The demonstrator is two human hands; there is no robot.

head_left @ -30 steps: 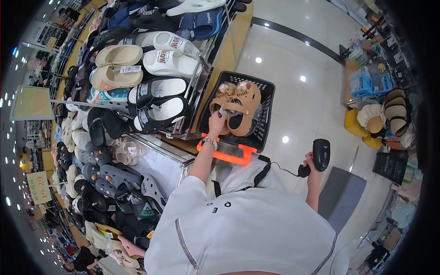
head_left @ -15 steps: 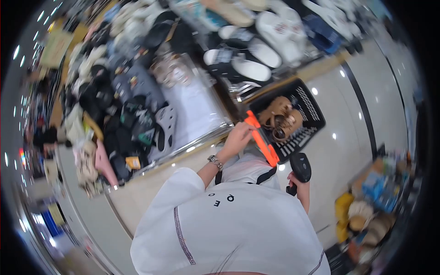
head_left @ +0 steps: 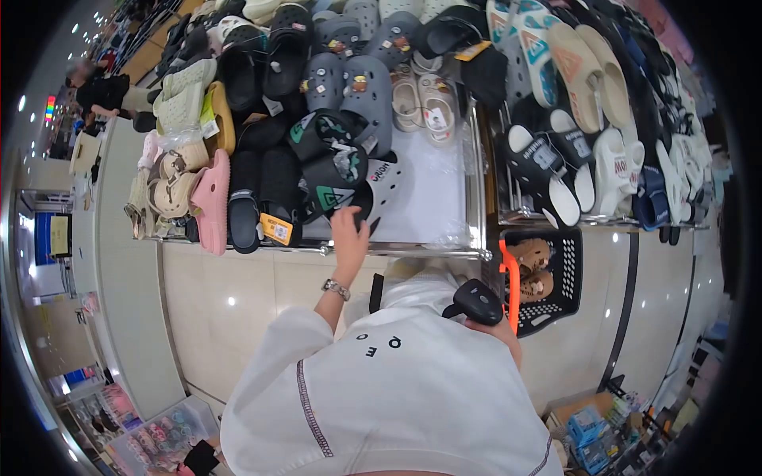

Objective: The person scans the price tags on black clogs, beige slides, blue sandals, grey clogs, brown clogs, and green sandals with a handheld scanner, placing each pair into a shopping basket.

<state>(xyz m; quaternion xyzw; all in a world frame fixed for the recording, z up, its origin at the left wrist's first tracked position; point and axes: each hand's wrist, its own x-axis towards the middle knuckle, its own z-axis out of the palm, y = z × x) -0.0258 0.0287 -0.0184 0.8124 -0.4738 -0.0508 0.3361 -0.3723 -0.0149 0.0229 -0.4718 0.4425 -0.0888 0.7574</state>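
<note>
My left hand [head_left: 349,238], with a watch at the wrist, reaches over the front edge of the shoe display, its fingers apart beside black sandals with green patches [head_left: 332,196]. A white clog [head_left: 385,184] lies just to the right of these sandals. In my right hand [head_left: 496,327], near my waist, is a black handheld scanner [head_left: 478,301]. A black basket [head_left: 565,274] with an orange handle [head_left: 513,287] stands on the floor to the right and holds brown shoes [head_left: 536,285].
Grey clogs [head_left: 369,91], pink slides [head_left: 212,202] and black slippers [head_left: 244,210] crowd the display. A second display at right holds black-and-white slides [head_left: 548,178]. A person [head_left: 103,91] stands far left. Boxes [head_left: 587,428] lie lower right.
My left hand has let go of the orange basket handle and moved left to the sandals. The view has turned, and the basket now stands farther right. The scanner remains in my right hand.
</note>
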